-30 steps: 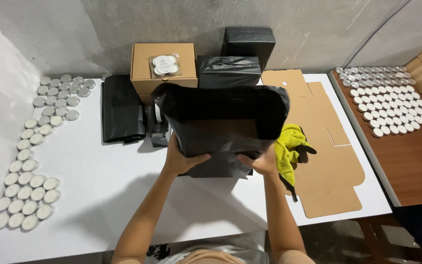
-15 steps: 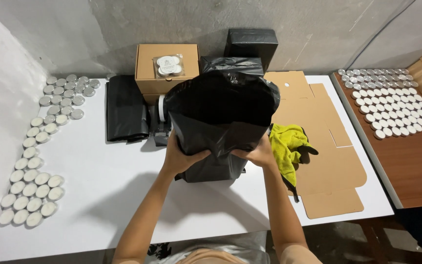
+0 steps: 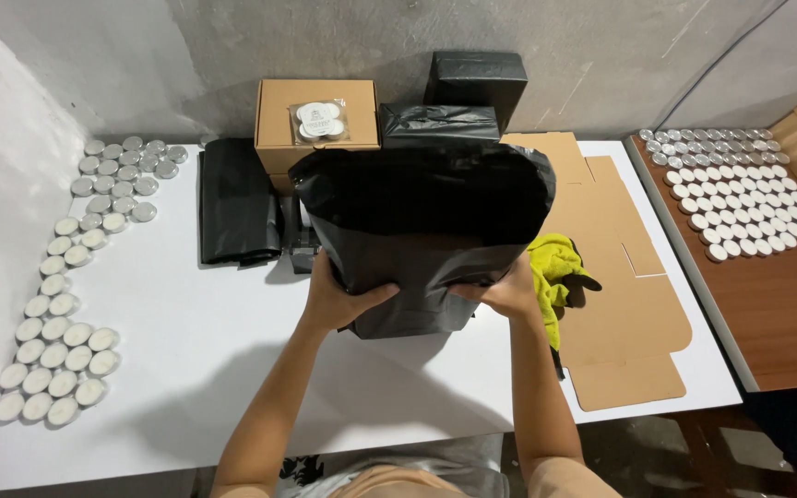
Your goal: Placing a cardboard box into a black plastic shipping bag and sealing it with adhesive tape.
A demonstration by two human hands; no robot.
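Both hands hold one black plastic bag point(image 3: 422, 244) at its lower part. The left hand point(image 3: 341, 300) is closed on the bag's left side, with the thumb lying across the front. The right hand point(image 3: 502, 295) is closed on the bag's right side in the same way. The bag stands upright on the white bench point(image 3: 205, 369), near the middle of it, and its mouth is wide open toward the person.

Just to the right of the bag lies a yellow-green cloth point(image 3: 557, 272), partly on a flat sheet of brown cardboard point(image 3: 624, 304). Behind the bag stands a brown cardboard box point(image 3: 274, 129) with a small clear pack of white candles point(image 3: 317, 120) on top. Also behind the bag, more to the right, are two parcels wrapped in black plastic point(image 3: 454, 97). To the left of the bag lies a pile of folded black bags point(image 3: 235, 212). Farther left of the bag, many small white candles point(image 3: 53, 323) are set in rows along the bench edge. Far to the right of the bag, a brown wooden table point(image 3: 786, 314) carries more rows of candles point(image 3: 744, 203).
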